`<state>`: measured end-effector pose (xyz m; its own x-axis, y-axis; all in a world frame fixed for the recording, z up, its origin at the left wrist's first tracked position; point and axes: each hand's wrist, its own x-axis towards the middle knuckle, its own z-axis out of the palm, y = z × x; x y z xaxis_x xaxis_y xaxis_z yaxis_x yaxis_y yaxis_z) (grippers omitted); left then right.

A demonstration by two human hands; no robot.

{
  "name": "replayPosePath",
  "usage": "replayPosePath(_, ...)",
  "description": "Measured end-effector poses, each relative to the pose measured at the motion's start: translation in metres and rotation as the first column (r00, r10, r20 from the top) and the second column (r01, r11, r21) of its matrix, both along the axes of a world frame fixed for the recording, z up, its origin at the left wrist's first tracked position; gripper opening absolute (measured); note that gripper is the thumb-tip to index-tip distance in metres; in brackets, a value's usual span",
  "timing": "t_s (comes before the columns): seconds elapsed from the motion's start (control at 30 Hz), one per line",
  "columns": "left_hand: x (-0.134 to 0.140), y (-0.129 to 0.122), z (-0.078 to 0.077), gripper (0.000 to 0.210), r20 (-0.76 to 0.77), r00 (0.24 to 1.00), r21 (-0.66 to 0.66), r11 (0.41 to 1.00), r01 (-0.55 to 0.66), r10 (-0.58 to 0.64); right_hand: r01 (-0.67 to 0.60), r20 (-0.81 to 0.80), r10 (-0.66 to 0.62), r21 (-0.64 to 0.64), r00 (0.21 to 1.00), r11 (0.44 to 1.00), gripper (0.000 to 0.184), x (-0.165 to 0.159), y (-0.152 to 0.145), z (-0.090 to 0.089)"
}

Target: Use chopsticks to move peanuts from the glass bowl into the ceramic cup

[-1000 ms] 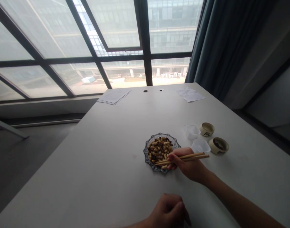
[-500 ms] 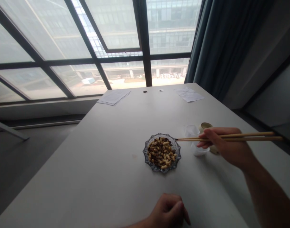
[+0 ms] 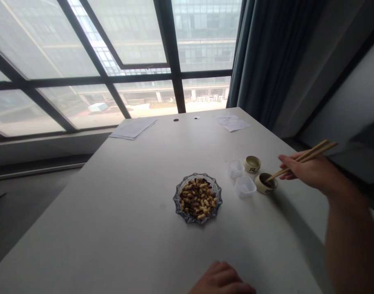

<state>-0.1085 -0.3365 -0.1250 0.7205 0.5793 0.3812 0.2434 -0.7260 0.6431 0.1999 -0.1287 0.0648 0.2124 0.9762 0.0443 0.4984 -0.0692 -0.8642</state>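
My right hand (image 3: 306, 169) is closed around a pair of chopsticks (image 3: 301, 159). Their tips reach into the nearer small ceramic cup (image 3: 270, 190), which has something dark inside; whether the tips grip anything cannot be made out. Beside it is a second, similar cup (image 3: 252, 164) with a dark character on its side. A scalloped glass bowl (image 3: 219, 200) holds peanuts (image 3: 202, 208) in their shells mixed with dark, seed-like pieces. Below the bowl, my left hand (image 3: 222, 281) lies on the table with its fingers curled, cut off by the bottom edge.
Two clear plastic tubs (image 3: 245, 188) stand between the glass bowl and the cups. Paper sheets (image 3: 133, 128) lie at the white table's (image 3: 119, 204) far left, and another sheet (image 3: 232, 122) at the far right. Windows and a blue curtain (image 3: 260, 61) are behind.
My right hand has moved right with the chopsticks, their tips going from the glass bowl's rim into the nearer cup. The view has shifted slightly right; my left hand sits lower in the picture.
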Motion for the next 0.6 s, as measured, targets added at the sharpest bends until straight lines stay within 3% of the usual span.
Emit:
replayPosePath(0.13,0.002,0.003,0.010,0.037,-0.064,0.996,0.226,0.973,-0.050,0.066,-0.046,-0.010,0.046,-0.023,0.999,0.999,0.022,-0.004,0.015,-0.013)
replayPosePath(0.23,0.001,0.003,0.012,0.034,-0.147,0.983,0.347,0.936,-0.054,0.111,-0.013,-0.027,0.013,0.017,1.000,1.000,0.023,-0.007,0.020,-0.016)
replayPosePath(0.47,-0.003,-0.001,-0.001,0.031,-0.209,0.962,0.503,0.863,-0.051,0.178,0.047,0.053,-0.051,0.066,0.997,0.997,0.020,-0.016,-0.006,0.013)
replayPosePath(0.6,-0.002,-0.003,-0.007,0.028,-0.229,0.946,0.576,0.815,-0.059,0.230,-0.058,0.060,0.050,0.145,0.997,0.988,0.027,-0.042,-0.025,0.022)
